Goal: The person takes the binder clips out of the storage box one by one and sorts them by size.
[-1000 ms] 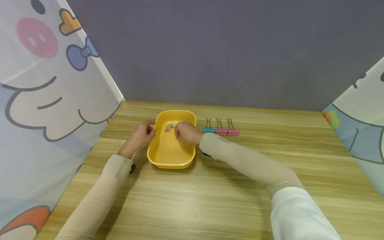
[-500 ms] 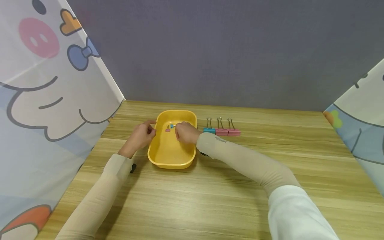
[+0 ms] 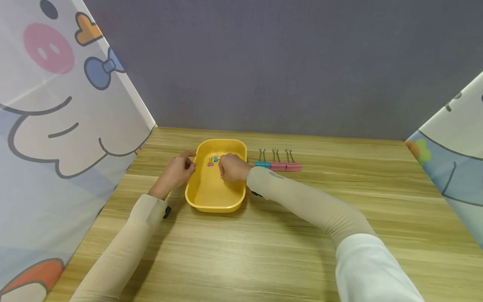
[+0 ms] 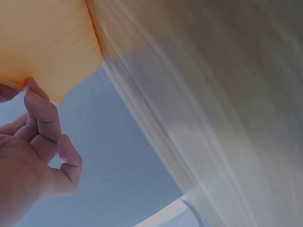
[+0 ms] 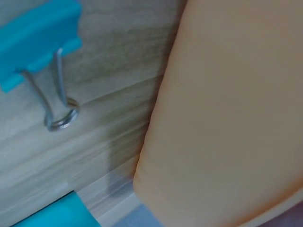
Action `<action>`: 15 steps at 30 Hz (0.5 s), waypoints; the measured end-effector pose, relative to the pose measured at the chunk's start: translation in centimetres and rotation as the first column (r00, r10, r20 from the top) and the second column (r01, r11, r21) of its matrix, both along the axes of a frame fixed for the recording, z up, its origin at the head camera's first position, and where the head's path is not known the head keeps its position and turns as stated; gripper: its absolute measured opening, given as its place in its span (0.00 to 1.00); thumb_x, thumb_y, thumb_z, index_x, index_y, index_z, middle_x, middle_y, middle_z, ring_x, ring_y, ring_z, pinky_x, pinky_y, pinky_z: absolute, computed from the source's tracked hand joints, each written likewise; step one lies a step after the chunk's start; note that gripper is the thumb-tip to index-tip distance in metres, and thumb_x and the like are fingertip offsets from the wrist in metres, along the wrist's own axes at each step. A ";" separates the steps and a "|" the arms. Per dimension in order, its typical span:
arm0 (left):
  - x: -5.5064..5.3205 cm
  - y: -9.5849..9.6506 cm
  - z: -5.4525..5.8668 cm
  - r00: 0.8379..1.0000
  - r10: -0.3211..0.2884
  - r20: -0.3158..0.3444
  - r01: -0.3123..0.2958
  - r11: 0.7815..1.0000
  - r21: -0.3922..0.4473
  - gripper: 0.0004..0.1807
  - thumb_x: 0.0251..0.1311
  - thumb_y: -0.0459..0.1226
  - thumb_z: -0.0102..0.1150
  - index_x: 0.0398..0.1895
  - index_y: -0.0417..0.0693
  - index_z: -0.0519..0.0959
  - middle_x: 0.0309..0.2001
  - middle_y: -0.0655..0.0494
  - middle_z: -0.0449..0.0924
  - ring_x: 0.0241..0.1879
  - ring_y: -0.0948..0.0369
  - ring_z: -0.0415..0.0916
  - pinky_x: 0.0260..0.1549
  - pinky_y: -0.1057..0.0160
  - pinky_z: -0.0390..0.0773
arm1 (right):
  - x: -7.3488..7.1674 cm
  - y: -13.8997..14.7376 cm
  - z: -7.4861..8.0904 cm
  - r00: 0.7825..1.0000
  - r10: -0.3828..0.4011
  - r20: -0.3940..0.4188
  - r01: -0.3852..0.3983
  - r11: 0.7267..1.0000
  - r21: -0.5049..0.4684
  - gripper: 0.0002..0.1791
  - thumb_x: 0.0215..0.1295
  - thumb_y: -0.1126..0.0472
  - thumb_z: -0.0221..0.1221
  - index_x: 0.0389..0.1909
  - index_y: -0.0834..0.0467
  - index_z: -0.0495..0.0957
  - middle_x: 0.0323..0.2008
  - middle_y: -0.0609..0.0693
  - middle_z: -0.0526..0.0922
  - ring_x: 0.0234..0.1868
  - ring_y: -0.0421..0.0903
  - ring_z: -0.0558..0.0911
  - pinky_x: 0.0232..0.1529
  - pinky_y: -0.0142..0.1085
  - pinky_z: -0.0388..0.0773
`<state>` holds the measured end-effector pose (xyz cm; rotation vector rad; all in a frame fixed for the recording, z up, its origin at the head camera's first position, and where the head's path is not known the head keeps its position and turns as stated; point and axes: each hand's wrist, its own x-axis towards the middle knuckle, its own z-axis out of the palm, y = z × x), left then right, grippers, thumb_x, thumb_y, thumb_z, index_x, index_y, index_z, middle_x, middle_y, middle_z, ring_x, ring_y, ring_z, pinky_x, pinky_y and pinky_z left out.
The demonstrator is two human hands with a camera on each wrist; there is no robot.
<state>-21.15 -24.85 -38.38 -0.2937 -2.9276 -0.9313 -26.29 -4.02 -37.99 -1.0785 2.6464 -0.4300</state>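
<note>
A yellow plastic tray (image 3: 215, 208) stands on the wooden table. My left hand (image 3: 175, 173) is at its left rim, fingers bent and gripping the edge; the left wrist view shows those fingers (image 4: 43, 108) against the tray wall. My right hand (image 3: 233, 167) reaches over the right rim, curled low inside the tray. Its fingertips are hidden, so I cannot tell what it holds. Just left of them lie a small blue binder clip (image 3: 216, 159) and a small pink binder clip (image 3: 210, 164), handles visible.
Right of the tray, a large teal binder clip (image 3: 262, 164) and two large pink binder clips (image 3: 278, 166) stand in a row, handles pointing back. The right wrist view shows a teal binder clip (image 5: 40, 40) beside the tray. A grey panel (image 3: 279, 67) rises behind the table.
A bit of pink seen under my right fingertips a second ago is now out of sight. My right forearm has shifted slightly left; the left hand stays at the rim.
</note>
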 end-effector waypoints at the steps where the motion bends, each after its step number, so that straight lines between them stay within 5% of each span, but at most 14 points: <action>1: 0.0 0.0 0.0 1.000 0.000 0.000 0.000 1.000 -0.001 0.21 0.64 0.32 0.51 0.59 0.33 0.69 0.33 0.45 0.78 0.29 0.55 0.75 0.30 0.58 0.76 | 0.0 0.1 0.0 1.000 0.002 0.004 -0.002 1.000 -0.014 0.09 0.53 0.62 0.68 0.19 0.52 0.79 0.23 0.41 0.79 0.29 0.40 0.76 0.34 0.31 0.73; 15: -0.1 0.1 0.0 1.000 -0.004 -0.002 0.004 1.000 -0.001 0.21 0.64 0.31 0.51 0.59 0.32 0.69 0.33 0.45 0.78 0.29 0.55 0.75 0.30 0.58 0.75 | 0.7 1.7 1.6 0.996 0.088 0.002 -0.086 0.972 -0.221 0.03 0.58 0.63 0.65 0.31 0.59 0.84 0.28 0.41 0.80 0.32 0.39 0.76 0.36 0.30 0.72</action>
